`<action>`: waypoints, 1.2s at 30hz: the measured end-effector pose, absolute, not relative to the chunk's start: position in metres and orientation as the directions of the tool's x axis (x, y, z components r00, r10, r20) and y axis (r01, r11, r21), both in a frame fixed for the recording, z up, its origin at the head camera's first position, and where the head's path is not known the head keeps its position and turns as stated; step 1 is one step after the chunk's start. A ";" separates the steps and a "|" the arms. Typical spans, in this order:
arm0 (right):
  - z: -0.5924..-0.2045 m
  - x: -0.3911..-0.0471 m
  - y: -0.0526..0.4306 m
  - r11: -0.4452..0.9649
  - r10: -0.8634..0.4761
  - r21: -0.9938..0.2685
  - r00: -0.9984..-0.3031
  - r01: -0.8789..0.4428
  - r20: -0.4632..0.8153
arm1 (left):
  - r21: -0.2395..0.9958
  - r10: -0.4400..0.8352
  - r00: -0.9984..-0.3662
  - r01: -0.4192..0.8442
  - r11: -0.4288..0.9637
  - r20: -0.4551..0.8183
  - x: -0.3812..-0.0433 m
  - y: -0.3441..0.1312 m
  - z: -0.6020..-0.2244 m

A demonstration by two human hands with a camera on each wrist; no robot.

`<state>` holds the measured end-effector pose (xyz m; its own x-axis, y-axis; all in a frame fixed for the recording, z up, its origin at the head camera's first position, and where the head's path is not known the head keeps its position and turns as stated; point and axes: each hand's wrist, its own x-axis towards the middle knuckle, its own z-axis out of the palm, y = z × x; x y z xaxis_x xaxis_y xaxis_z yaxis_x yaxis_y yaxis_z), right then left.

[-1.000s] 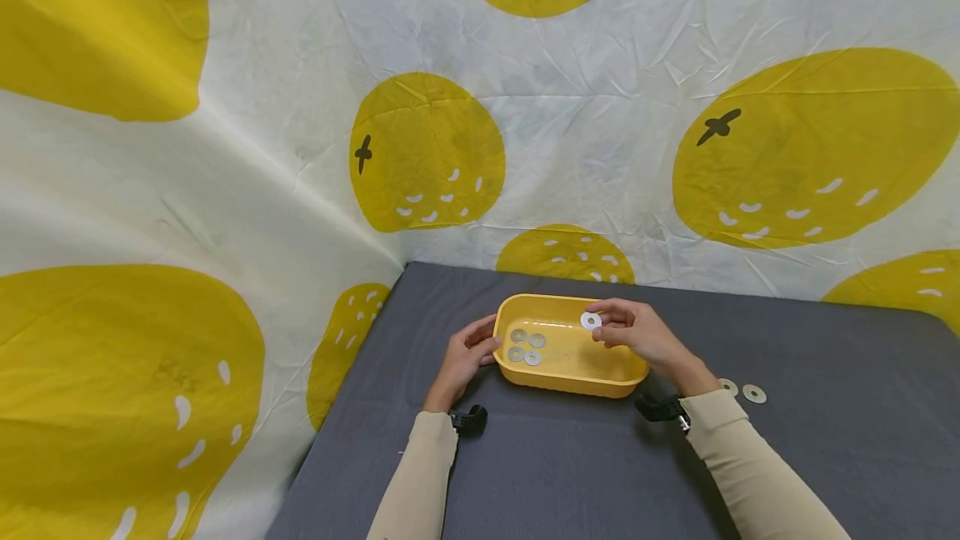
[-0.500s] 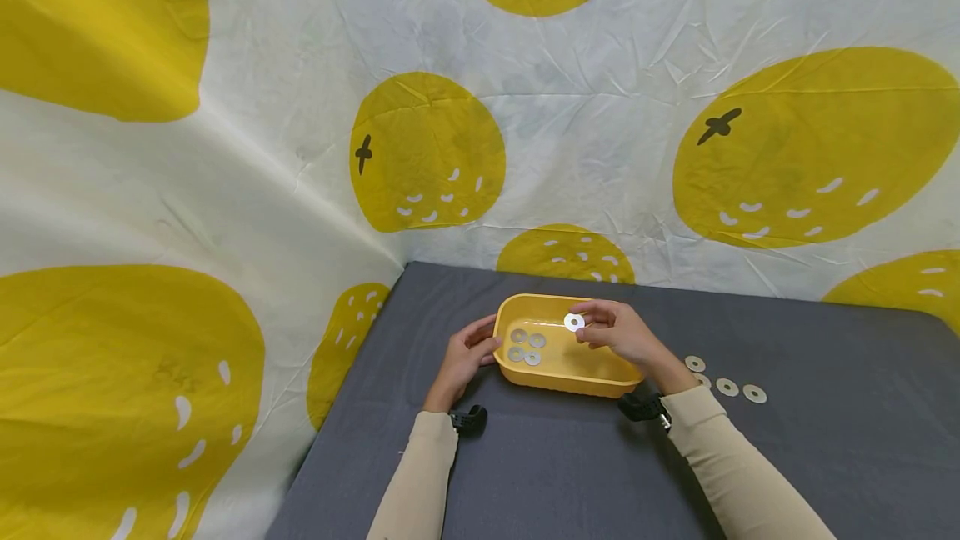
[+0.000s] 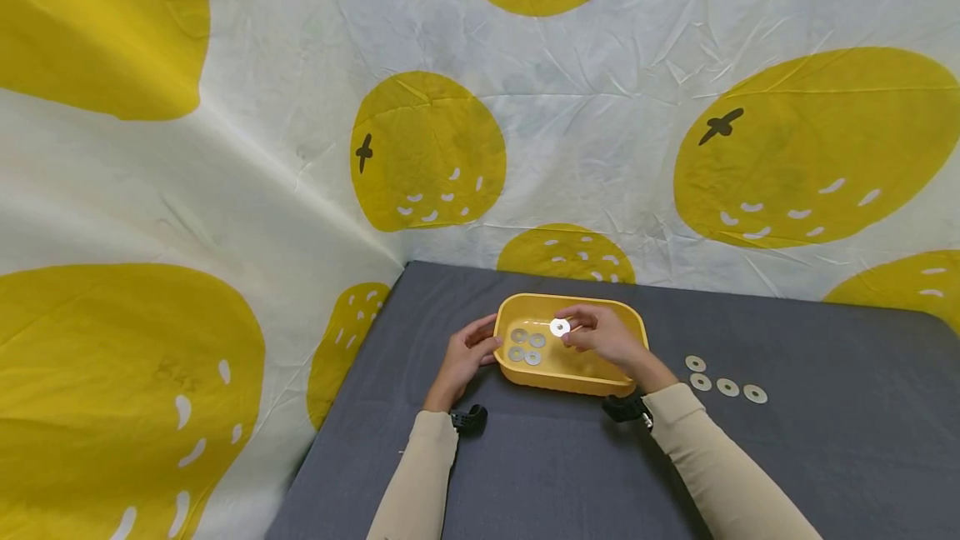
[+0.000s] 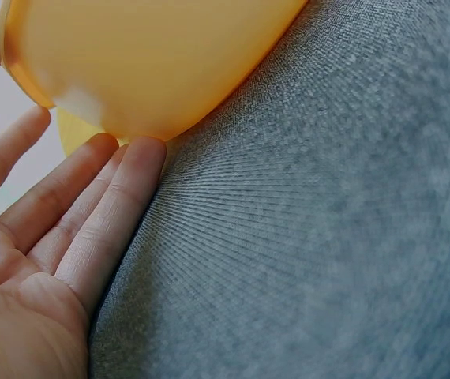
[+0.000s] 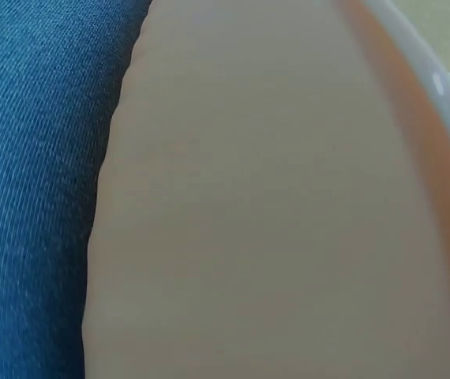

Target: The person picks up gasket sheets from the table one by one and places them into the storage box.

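In the head view, my right hand (image 3: 606, 338) pinches a shiny flat metal washer (image 3: 559, 327) by its right edge, over the inside of a yellow plastic tray (image 3: 570, 385). Several washers (image 3: 537, 341) lie flat at the tray's left end. My left hand (image 3: 465, 357) holds that end, thumb at the rim. The left wrist view gives its palm side, with fingertips (image 4: 143, 158) against the outer wall of the tray (image 4: 154, 63). In the right wrist view the tray's outer side (image 5: 264, 205) fills most of the frame; the hand itself is hidden.
To the right of the tray, several more washers (image 3: 727, 387) lie on the dark grey cloth-covered table (image 3: 540, 465). A white curtain with yellow fruit shapes (image 3: 585, 165) hangs behind and to the left. Each wrist wears a black strap (image 3: 471, 421).
My right hand has moved left over the tray with the washer, slightly lower. Washers on the table that the right arm covered now show. The left hand and tray stay still.
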<state>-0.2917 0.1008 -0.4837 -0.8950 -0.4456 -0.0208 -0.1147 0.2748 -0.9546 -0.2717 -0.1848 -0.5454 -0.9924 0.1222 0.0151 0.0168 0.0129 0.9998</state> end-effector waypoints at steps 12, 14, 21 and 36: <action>-0.486 -0.294 0.084 0.330 -0.441 -0.936 -0.897 -0.126 -0.035 | 1.000 0.123 -0.992 0.018 0.008 0.017 -0.275 -0.186 -0.547; -0.487 -0.295 0.082 0.349 -0.443 -0.927 -0.896 -0.138 -0.034 | 1.000 0.123 -0.992 0.017 0.004 0.016 -0.275 -0.186 -0.547; -0.491 -0.300 0.077 0.432 -0.412 -0.887 -0.910 -0.160 -0.036 | 1.000 0.124 -0.992 0.017 0.004 0.016 -0.275 -0.187 -0.548; -0.496 -0.306 0.071 0.617 -0.260 -0.783 -0.960 -0.081 -0.106 | 0.999 0.127 -0.991 0.031 0.012 0.029 -0.273 -0.186 -0.547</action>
